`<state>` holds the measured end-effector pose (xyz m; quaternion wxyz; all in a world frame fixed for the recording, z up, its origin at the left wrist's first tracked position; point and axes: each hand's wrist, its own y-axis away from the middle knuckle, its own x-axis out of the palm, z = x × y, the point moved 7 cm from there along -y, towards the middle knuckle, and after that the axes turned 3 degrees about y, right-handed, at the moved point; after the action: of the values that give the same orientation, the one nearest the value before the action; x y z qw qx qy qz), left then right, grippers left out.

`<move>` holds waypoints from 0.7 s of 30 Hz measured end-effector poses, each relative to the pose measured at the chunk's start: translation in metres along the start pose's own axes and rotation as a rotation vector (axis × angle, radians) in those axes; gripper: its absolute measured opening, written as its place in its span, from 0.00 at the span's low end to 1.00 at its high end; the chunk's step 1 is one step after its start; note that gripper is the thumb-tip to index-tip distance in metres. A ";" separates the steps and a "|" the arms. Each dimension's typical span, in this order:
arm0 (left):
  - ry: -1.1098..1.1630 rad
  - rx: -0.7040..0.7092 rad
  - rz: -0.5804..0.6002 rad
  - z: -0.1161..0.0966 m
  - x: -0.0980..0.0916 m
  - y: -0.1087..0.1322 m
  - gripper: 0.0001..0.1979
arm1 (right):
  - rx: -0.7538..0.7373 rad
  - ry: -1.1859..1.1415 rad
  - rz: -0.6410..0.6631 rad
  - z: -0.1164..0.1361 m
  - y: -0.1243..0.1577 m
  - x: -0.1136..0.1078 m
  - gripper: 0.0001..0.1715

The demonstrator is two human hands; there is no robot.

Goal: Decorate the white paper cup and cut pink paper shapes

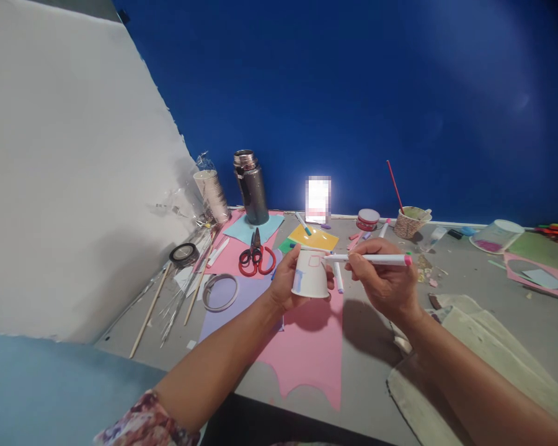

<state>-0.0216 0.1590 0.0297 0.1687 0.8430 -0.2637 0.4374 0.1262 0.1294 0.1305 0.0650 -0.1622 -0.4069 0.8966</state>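
Note:
My left hand (288, 282) is closed around a white paper cup (310, 282), held upside down above the pink paper (314, 365). The cup bears a blue patch on its left side and a pink outlined square near the middle. Between the fingers of my right hand (385, 279) is a white marker (376, 259) with a pink end. Its tip meets the cup wall beside the pink square, though I cannot tell whether it touches. Red-handled scissors (256, 255) lie to the left of the cup.
A dark thermos (253, 192) and stacked paper cups (214, 195) stand at the back left. Tape rolls (220, 292) and sticks (151, 310) lie left. At right are a cup with a red stick (410, 223), a tipped plastic cup (497, 236) and a pale cloth (483, 359).

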 end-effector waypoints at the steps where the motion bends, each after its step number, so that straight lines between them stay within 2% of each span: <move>1: -0.001 0.003 0.004 0.000 0.000 0.000 0.29 | 0.013 -0.011 -0.007 0.000 0.000 0.000 0.07; 9: -0.012 0.013 -0.018 0.000 -0.002 -0.001 0.30 | 0.024 -0.006 0.011 -0.006 0.004 0.002 0.05; 21: 0.010 0.003 0.006 -0.001 0.001 -0.001 0.32 | -0.104 0.043 0.038 0.009 0.001 0.003 0.07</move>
<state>-0.0210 0.1600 0.0310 0.1675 0.8401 -0.2648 0.4427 0.1198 0.1231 0.1350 0.0482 -0.1923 -0.4481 0.8717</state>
